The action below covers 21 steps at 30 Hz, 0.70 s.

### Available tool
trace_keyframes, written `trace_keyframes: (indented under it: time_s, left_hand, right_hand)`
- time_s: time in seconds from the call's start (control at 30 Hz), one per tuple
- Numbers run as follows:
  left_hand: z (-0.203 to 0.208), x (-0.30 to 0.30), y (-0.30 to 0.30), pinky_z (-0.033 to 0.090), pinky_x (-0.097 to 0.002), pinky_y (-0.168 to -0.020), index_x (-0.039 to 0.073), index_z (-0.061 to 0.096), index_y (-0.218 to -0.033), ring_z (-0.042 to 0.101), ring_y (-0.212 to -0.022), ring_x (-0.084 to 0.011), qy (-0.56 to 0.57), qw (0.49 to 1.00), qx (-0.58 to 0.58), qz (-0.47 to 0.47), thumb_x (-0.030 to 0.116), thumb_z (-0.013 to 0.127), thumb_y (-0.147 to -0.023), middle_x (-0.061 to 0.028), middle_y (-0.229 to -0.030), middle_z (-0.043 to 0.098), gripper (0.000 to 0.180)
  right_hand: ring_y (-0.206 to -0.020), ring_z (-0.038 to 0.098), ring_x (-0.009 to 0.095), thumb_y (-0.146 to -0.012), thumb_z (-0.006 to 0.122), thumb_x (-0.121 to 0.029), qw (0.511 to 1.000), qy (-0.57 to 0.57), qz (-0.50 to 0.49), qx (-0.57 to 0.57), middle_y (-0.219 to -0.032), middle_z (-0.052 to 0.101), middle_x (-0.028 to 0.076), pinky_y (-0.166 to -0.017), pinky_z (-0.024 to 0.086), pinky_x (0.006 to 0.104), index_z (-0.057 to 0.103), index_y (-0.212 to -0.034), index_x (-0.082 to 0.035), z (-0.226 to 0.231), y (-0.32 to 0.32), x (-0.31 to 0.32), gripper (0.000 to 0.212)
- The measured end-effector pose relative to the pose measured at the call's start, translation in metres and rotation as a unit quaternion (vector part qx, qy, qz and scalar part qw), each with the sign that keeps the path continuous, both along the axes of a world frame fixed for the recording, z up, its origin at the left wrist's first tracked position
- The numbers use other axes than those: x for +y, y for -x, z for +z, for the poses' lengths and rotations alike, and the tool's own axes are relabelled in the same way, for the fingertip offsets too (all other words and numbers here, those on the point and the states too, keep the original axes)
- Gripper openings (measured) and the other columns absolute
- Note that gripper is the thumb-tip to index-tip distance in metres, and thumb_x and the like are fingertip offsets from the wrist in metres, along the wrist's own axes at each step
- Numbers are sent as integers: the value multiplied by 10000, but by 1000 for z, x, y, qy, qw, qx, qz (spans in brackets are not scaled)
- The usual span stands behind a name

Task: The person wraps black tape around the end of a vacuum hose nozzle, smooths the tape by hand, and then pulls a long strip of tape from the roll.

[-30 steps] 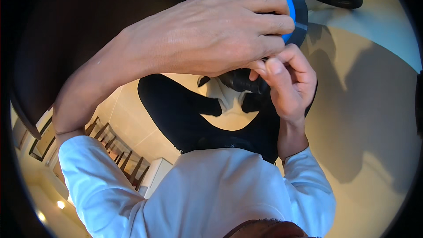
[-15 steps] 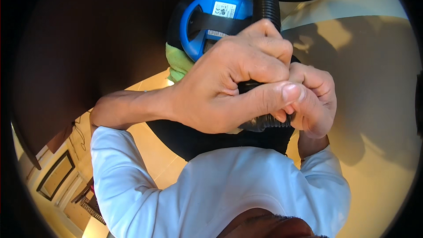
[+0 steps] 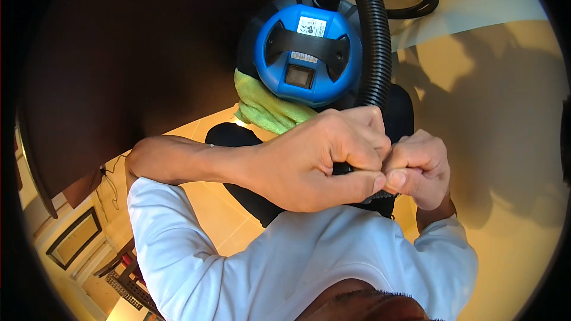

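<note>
A black ribbed vacuum hose (image 3: 373,47) comes down from the top of the view toward my chest. My left hand (image 3: 330,163) is curled around the hose, with a small dark piece of it showing between thumb and fingers. Pressed up against it is my right hand (image 3: 419,169), its fingers also closed on the hose. The two thumb tips nearly meet, and the stretch of hose inside the grips is mostly hidden. Just beyond my hands stands the vacuum cleaner (image 3: 279,74), with a blue top and a black carrying handle.
A green cloth (image 3: 267,107) lies against the near side of the vacuum cleaner. To the left is a large dark brown panel (image 3: 148,41), and a beige wall (image 3: 505,142) rises on the right. A chair (image 3: 128,276) and a frame (image 3: 74,238) show at lower left.
Both hands have come down toward my chest, still gripping the hose. More of the vacuum cleaner's blue top and the green cloth now shows.
</note>
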<state>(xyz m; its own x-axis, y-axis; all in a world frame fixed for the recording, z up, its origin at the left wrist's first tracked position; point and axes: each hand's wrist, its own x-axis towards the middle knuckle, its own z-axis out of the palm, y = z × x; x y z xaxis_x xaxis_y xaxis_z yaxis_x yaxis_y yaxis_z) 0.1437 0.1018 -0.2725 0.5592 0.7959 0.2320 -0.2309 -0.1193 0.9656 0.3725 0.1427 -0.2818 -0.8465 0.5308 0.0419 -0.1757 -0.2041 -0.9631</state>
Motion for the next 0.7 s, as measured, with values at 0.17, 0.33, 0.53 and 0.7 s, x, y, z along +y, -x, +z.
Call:
trace_keyframes:
  time_s: [0.17,0.33,0.53,0.7]
  left_hand:
    - [-3,-9,-3,362,-377,-754,47,483,-617,450,-708,-238,12,1000,5,-8,61,658,-922,-52,-656,465,352]
    - [-5,-14,-2,372,-383,-745,42,485,-615,459,-720,-246,5,1000,9,-21,44,665,-912,-58,-660,477,347]
    - [-9,-20,1,381,-388,-736,39,477,-606,476,-734,-246,1,999,22,-36,24,662,-902,-58,-661,485,350]
    - [-9,-17,9,383,-388,-737,41,489,-605,478,-722,-249,-22,997,40,-57,30,658,-907,-58,-655,482,346]
  right_hand:
    - [-456,470,129,-988,651,-83,1000,-22,7,9,-580,571,38,-451,350,283,667,-792,17,-16,-11,-11,220]
    - [-445,475,141,-977,653,-55,1000,-21,10,13,-578,575,46,-440,353,291,668,-783,23,-19,-17,-20,209]
    - [-388,426,183,-930,697,-87,1000,-3,-13,-3,-525,525,102,-415,323,323,618,-689,49,-21,-25,-30,288]
    - [-389,428,174,-933,694,-82,1000,-6,-19,-17,-521,520,103,-417,324,325,631,-697,48,-25,-32,-35,276]
